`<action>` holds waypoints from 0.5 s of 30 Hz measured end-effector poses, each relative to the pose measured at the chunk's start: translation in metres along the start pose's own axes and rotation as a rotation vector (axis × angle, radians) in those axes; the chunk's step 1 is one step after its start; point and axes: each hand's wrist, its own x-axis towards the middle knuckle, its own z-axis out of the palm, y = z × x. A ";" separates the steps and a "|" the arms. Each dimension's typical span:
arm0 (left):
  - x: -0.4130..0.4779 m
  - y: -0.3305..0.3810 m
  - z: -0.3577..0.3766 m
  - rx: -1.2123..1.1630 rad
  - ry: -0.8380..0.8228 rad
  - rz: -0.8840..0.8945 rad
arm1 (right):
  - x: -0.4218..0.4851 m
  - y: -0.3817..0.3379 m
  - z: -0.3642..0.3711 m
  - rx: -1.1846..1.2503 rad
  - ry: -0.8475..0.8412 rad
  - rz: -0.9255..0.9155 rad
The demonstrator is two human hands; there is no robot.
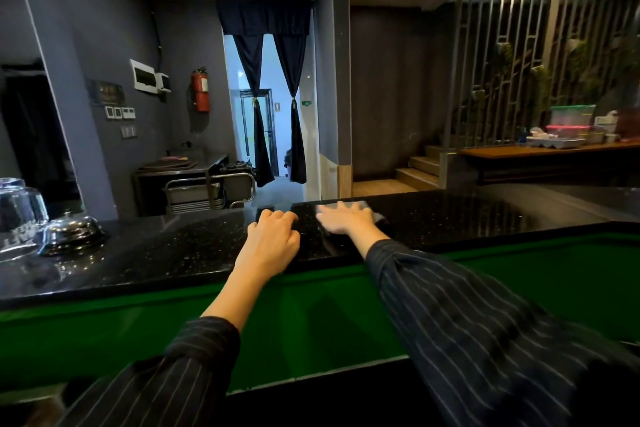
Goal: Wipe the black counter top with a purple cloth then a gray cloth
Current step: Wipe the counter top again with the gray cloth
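Note:
The black speckled counter top (173, 246) runs across the middle of the view. My right hand (343, 218) lies flat, fingers spread, pressing a gray cloth (367, 206) onto the counter near its far edge; the hand is blurred and most of the cloth is hidden under it. To its left, my left hand (273, 236) rests on the counter with fingers curled and nothing in it. No purple cloth shows in the view.
A silver service bell (72, 230) and upturned glasses (19, 204) stand on the counter at far left. A green panel (311, 315) lies below the counter's near edge. Beyond are a steel trolley (207, 191), a curtained doorway and steps.

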 end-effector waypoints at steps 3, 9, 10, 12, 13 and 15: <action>-0.003 -0.003 -0.003 -0.036 0.028 -0.033 | 0.008 -0.037 0.009 -0.003 -0.075 -0.212; -0.007 -0.002 -0.007 -0.087 -0.026 -0.044 | 0.029 0.016 -0.002 0.004 -0.120 -0.268; -0.007 -0.002 -0.006 -0.079 -0.029 -0.049 | 0.037 0.035 -0.003 0.025 -0.108 -0.189; -0.006 -0.004 -0.002 -0.048 -0.011 -0.058 | 0.066 0.069 0.001 0.063 -0.070 0.001; -0.005 -0.005 -0.001 -0.025 -0.001 -0.062 | 0.078 0.078 0.001 0.080 -0.070 0.053; -0.003 -0.005 0.002 0.007 0.023 -0.064 | 0.083 0.078 -0.002 0.063 -0.092 0.076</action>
